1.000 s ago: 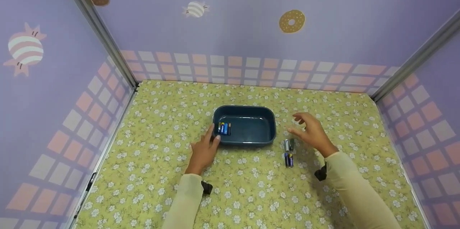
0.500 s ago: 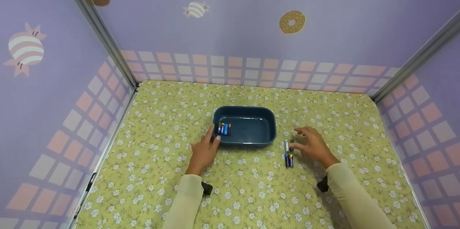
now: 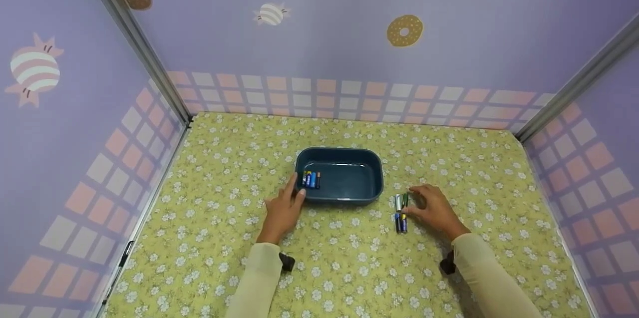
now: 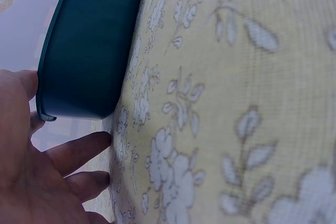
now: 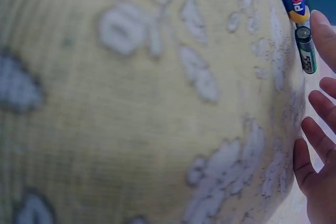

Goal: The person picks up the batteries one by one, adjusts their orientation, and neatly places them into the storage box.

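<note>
A dark teal plastic box (image 3: 344,201) stands mid-table with several batteries (image 3: 312,179) lined up inside at its left end. My left hand (image 3: 282,212) touches the box's left front corner, thumb and index finger at the rim; in the left wrist view its other fingers rest on the cloth. Right of the box lie a silver battery (image 3: 398,202), a green battery (image 3: 406,200) and two blue batteries (image 3: 401,223). My right hand (image 3: 434,209) is beside the green battery, thumb and index finger spread near its two ends. The right wrist view shows the thumb close to that battery, the other fingers apart.
A yellow flowered cloth (image 3: 339,268) covers the table. Purple walls with printed sweets (image 3: 319,33) enclose it at the back and both sides, with grey metal posts (image 3: 145,48) at the corners.
My right hand has come down and toward me, from above the loose batteries to beside the green one. My left hand and the box have stayed where they were.
</note>
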Motion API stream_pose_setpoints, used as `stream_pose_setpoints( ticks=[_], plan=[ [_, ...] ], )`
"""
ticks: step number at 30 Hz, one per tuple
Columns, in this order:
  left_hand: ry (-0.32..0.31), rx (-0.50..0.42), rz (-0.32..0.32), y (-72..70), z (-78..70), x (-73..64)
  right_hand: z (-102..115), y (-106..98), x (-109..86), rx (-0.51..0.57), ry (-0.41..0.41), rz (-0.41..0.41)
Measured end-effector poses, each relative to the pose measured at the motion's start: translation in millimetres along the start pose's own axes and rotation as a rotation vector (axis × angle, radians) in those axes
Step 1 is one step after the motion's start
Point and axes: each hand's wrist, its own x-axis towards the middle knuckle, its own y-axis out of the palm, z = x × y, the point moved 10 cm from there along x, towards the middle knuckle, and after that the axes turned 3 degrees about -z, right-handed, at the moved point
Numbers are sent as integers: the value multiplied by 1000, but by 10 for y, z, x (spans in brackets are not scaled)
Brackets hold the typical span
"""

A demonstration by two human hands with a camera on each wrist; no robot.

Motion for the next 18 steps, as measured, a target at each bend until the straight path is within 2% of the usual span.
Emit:
stream_pose_setpoints(
  ticks=[18],
  plan=[
    [-1,-2,-2,-3,0,-9,-69,49,-29,4,10,-8]
  ],
)
